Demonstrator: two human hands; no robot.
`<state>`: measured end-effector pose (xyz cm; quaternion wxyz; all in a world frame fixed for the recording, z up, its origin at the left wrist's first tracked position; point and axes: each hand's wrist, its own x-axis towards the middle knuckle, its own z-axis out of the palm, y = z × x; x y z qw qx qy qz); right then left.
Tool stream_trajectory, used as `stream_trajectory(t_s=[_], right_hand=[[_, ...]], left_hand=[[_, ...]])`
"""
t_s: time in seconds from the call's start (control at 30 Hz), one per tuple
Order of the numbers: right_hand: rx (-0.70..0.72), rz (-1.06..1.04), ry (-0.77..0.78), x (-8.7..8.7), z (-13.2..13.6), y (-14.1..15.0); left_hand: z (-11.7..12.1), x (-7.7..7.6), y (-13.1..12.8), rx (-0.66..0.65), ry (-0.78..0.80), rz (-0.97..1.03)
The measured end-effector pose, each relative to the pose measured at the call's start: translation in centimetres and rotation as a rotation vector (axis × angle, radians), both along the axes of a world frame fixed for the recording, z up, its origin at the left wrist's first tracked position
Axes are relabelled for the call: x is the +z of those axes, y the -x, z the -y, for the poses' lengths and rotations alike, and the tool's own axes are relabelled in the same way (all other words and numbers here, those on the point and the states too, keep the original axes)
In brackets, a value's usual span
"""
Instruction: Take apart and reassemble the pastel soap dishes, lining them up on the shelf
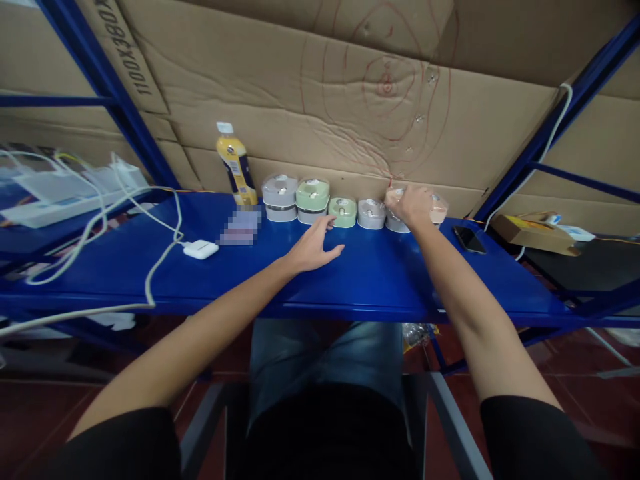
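Observation:
A row of small rounded boxes with clear lids stands along the back of the blue shelf. At its left end are a grey box [279,191] and a green box [313,195], each stacked on another box. A lower green box [343,213] and a grey box [371,215] follow singly. My right hand [413,203] is closed over a pink box [395,193] on top of a grey box [398,223], its fingertips partly hidden. Another pink box [439,208] shows behind that hand. My left hand [315,247] hovers empty before the green boxes, fingers apart.
A yellow drink bottle [236,163] stands at back left, beside a blurred-out flat item [241,227]. A white earbud case [201,249] lies on a cable. Right of the row is a phone [469,239]. Cardboard [250,80] backs the shelf [360,280].

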<state>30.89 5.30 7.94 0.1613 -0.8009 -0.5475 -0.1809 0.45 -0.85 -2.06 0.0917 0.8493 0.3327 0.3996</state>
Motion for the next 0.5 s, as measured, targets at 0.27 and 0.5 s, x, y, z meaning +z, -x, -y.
stream_trajectory(t_s=[0.27,0.5], right_hand=[[-0.041,0.064,-0.083,-2.1,-0.3,1.4],[0.150,0.049,-0.255,-1.9,2.7,1.0]], left_hand=[[-1.7,1.6,-1.8,0.095,-0.115,-0.314],[-6.0,3.2,-6.2,0.169,-0.074,-0.425]])
